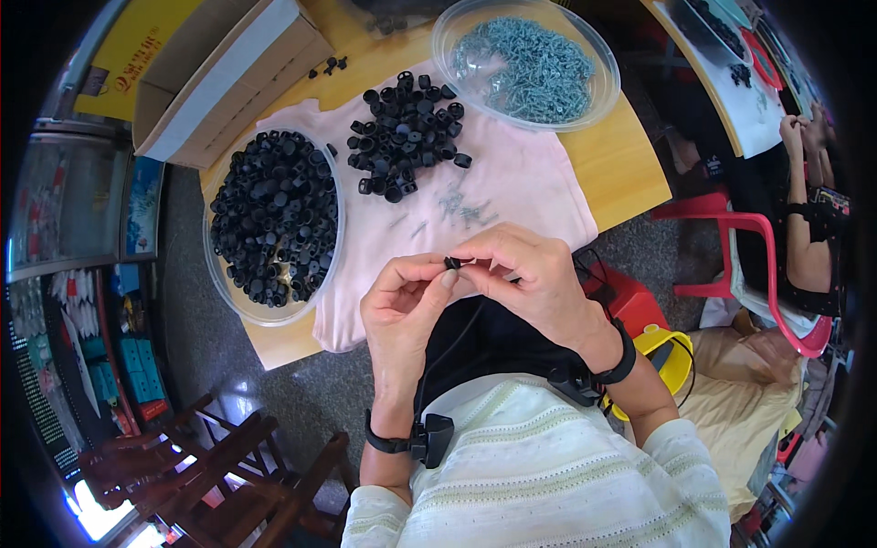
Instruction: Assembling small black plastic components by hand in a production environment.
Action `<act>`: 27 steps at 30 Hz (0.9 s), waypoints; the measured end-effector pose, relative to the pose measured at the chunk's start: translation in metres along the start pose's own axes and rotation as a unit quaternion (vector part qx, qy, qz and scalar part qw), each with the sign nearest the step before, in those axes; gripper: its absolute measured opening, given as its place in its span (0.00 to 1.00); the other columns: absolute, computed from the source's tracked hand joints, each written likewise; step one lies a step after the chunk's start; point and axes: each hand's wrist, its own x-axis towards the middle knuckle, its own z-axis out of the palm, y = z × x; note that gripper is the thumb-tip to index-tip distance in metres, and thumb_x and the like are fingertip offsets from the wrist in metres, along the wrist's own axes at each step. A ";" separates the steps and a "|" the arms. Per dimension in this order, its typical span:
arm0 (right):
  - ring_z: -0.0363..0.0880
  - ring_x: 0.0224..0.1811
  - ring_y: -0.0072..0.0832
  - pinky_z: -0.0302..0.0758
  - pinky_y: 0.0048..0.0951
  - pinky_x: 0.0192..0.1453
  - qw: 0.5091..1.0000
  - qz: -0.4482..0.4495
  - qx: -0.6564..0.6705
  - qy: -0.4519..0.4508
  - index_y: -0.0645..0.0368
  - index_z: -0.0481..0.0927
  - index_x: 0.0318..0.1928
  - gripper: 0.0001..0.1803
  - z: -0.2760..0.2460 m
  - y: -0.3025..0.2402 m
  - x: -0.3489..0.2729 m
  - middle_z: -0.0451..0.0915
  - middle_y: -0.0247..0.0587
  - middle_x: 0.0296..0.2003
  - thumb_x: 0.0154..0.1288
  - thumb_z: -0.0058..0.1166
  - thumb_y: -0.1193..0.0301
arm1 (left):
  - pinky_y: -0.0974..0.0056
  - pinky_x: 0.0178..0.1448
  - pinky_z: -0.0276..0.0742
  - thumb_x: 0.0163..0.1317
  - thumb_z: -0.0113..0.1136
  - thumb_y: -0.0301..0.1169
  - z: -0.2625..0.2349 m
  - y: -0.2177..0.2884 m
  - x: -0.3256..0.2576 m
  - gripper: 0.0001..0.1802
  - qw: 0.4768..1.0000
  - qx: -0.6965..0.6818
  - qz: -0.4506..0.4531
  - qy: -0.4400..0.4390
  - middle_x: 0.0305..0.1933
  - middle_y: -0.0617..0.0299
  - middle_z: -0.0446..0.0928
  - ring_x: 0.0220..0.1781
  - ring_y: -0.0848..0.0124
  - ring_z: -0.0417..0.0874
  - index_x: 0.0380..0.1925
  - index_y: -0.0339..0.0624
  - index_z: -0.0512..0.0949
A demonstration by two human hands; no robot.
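My left hand (402,301) and my right hand (525,274) meet just below the table's near edge, both pinching one small black plastic cap (452,263) between their fingertips. A pale pink cloth (512,192) covers the wooden table (630,164) in front of them. On the cloth lie a loose heap of black caps (405,135) and a few small grey screws (457,208). A clear bowl (239,301) at the left is full of black caps. Another clear bowl (603,96) at the back holds many grey screws.
An open cardboard box (228,73) sits at the table's far left. A person sits at the right on a red plastic chair (776,274) beside another table (749,119). Dark wooden chairs (228,484) stand at the lower left. A yellow object (662,352) lies by my right elbow.
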 end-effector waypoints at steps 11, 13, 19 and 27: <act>0.82 0.33 0.23 0.79 0.20 0.32 0.999 -0.005 -0.013 -0.032 0.62 0.82 0.42 0.14 -0.006 0.003 0.005 0.81 0.39 0.36 0.54 0.62 0.85 | 0.72 0.52 0.76 0.60 0.62 0.19 -0.004 0.002 0.005 0.12 0.999 -0.016 -0.025 -0.021 0.41 0.60 0.79 0.43 0.76 0.80 0.45 0.31 0.77; 0.82 0.33 0.22 0.79 0.20 0.32 0.999 -0.006 -0.019 -0.038 0.62 0.82 0.42 0.14 -0.007 0.003 0.005 0.81 0.39 0.36 0.54 0.62 0.85 | 0.71 0.52 0.77 0.61 0.61 0.19 -0.003 0.005 0.006 0.12 0.999 -0.007 -0.029 -0.024 0.40 0.60 0.80 0.42 0.76 0.80 0.45 0.31 0.77; 0.79 0.34 0.16 0.76 0.16 0.31 0.984 0.132 0.110 -0.047 0.65 0.81 0.42 0.11 -0.009 0.003 0.007 0.80 0.34 0.35 0.56 0.63 0.81 | 0.73 0.46 0.75 0.63 0.60 0.22 0.000 0.009 0.013 0.11 0.996 0.085 -0.012 0.015 0.38 0.62 0.80 0.39 0.78 0.80 0.46 0.32 0.78; 0.76 0.28 0.13 0.75 0.15 0.27 0.905 0.270 0.326 -0.034 0.66 0.80 0.42 0.10 -0.014 0.001 0.010 0.79 0.32 0.31 0.60 0.63 0.76 | 0.74 0.32 0.69 0.58 0.63 0.22 0.001 0.002 0.026 0.08 0.867 0.451 0.176 0.115 0.31 0.65 0.75 0.27 0.79 0.73 0.39 0.36 0.82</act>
